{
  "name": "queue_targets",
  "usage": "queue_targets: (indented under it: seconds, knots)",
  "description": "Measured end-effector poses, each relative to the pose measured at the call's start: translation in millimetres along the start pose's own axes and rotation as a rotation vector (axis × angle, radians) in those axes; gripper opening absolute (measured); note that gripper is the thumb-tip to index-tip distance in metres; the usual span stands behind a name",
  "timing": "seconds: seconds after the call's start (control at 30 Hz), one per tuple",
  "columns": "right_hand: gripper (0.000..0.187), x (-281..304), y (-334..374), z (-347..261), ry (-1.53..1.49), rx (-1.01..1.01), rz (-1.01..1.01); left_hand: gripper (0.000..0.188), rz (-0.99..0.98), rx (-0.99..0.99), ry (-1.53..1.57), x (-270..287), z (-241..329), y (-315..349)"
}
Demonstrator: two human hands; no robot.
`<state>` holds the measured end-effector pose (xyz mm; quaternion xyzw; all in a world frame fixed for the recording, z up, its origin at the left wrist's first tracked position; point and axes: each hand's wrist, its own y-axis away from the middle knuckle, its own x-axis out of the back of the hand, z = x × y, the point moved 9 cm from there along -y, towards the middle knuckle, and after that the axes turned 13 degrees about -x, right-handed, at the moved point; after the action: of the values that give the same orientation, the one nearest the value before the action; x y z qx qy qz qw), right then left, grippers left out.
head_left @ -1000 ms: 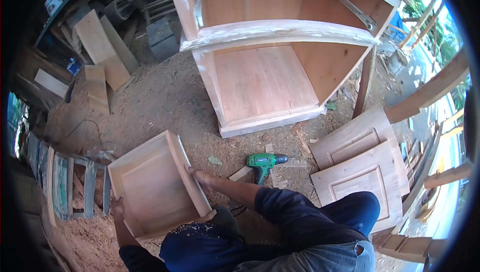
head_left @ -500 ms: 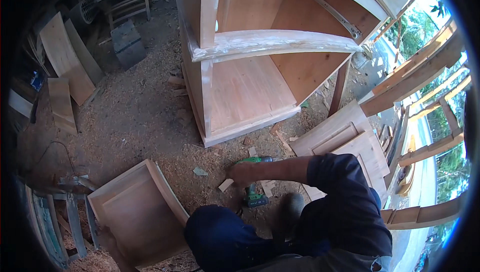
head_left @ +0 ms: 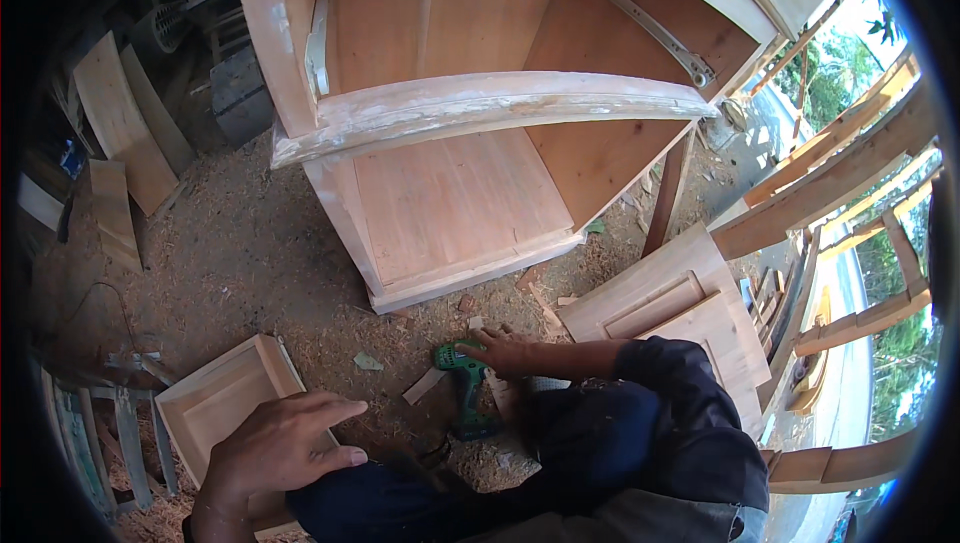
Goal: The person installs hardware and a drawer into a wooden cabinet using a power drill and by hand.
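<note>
A green cordless drill (head_left: pixel 464 383) stands on its dark battery base on the ground in front of me. My right hand (head_left: pixel 503 352) is at the top of the drill, on its right side, with fingers loosely spread and overlapping the tool; its front end is hidden behind them. My left hand (head_left: pixel 280 443) hangs above my left knee, fingers stretched out and thumb apart, with nothing in it. Under and beyond that hand lies a shallow wooden drawer or framed panel (head_left: pixel 222 383), partly covered by the hand and forearm.
A large unfinished wooden cabinet (head_left: pixel 460 203) with a metal slide rail (head_left: pixel 640 18) stands ahead. Panelled wooden doors (head_left: pixel 660 303) lie at right. Boards (head_left: pixel 120 128) lean at far left, near a slatted wooden piece (head_left: pixel 130 443). Wood shavings and offcuts cover the dirt floor.
My left hand has lifted off the drawer and come toward my knee. My right hand has shifted rightward over the drill, leaving more of its body and handle showing. The view has turned slightly.
</note>
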<state>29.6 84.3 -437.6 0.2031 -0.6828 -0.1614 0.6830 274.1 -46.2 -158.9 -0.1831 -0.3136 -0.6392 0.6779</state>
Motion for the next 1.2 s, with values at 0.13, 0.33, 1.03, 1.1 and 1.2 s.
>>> queue_targets:
  seconds: [0.13,0.33,1.03,1.1,1.2]
  knots:
    - [0.088,-23.7,-20.3,2.8,-0.023,0.035,0.147,0.062,-0.301,-0.023,0.03,-52.1,18.5,-53.3]
    - [0.08,-6.8,-33.1,12.5,-0.317,0.023,0.022,0.068,-0.654,0.186,-0.019,-116.0,2.9,-126.1]
    - [0.076,197.9,-22.2,58.2,-0.171,0.451,0.315,0.109,-0.211,0.536,0.698,-85.6,-91.6,-194.9]
    - [0.082,237.0,-20.6,82.3,-0.106,0.436,0.366,0.089,0.074,0.391,0.916,-68.4,-94.1,-212.4]
    - [0.07,302.0,-1.4,117.7,-0.177,0.367,0.558,0.073,0.323,0.107,1.354,-45.2,-81.2,-244.5]
